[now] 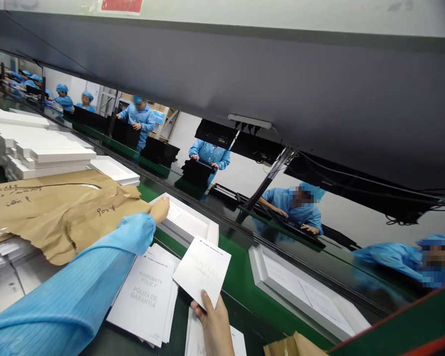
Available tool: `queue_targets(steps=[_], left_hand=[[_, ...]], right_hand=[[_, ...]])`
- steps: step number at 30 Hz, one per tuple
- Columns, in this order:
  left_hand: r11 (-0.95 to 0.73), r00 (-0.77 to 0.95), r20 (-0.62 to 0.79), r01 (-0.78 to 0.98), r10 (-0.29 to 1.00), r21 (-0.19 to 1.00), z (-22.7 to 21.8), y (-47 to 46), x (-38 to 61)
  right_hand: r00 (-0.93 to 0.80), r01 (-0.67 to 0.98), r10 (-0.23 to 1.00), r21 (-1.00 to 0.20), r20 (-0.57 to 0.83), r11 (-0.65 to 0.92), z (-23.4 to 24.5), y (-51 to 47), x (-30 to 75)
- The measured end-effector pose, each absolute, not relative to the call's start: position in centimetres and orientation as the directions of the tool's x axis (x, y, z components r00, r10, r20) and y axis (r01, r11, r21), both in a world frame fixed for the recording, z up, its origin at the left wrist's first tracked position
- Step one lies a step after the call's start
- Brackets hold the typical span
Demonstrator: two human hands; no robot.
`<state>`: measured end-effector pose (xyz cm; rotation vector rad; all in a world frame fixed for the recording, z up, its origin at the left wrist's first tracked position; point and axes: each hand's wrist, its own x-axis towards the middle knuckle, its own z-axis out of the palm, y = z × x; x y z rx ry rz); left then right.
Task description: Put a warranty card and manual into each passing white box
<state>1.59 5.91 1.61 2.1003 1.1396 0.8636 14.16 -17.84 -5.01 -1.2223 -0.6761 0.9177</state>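
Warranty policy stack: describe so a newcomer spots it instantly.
Find the green belt running diagonally across the view. On its near side, between the wearer's blue left sleeve and right hand, lies the fanned white stack. Its top reads WARRANTY POLICY, unlike the faintly printed booklet in that hand.

White booklet (202,267) aslant, open white box (193,224)

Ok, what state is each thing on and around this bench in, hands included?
Left hand: at the end of the nearer box, grip unclear
Nearer box: open
Right hand: holding a booklet
Held booklet: closed, tilted
Warranty booklets: loosely stacked, printed side up
Brown paper: creased, ragged-edged
White boxes: stacked
Right-hand box: open, papers inside
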Motion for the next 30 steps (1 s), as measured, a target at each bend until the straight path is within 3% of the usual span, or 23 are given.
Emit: queue_targets(steps=[5, 10, 14, 20, 25, 30], left_hand=[[-0.676, 0.657, 0.229, 0.579, 0.718, 0.456, -0.7, 4.8, 3.7], [-0.646, 0.621, 0.196, 0.682, 0.759, 0.342, -1.4, 5.0, 6.1], [-0.619, 0.591, 0.192, 0.72, 0.784, 0.314, -1.6, 4.2, 7.7], [-0.684, 0.676, 0.151, 0.662, 0.721, 0.305, -1.4, 4.7, 7.3], [-0.595, 0.604, 0.09, 0.728, 0.792, 0.341, -1.2, 5.2, 8.7], [-0.538, 0.547, 0.102, 0.742, 0.831, 0.4, -1.5, 4.2, 10.4]], right_hand=[[0.532, -0.246, 0.844, -0.966, -0.069, 0.076, -5.3, -17.5, 14.1], [0.563, -0.204, 0.824, -0.977, -0.066, 0.061, -6.1, -17.0, 14.5], [0.574, -0.164, 0.817, -0.985, -0.057, 0.047, -6.3, -16.9, 14.5], [0.558, -0.152, 0.827, -0.988, -0.068, 0.022, -6.6, -17.1, 14.7], [0.551, -0.126, 0.832, -0.992, -0.068, 0.003, -6.6, -17.2, 14.8], [0.498, 0.043, 0.866, -0.999, 0.033, 0.014, -6.7, -17.3, 15.1]])
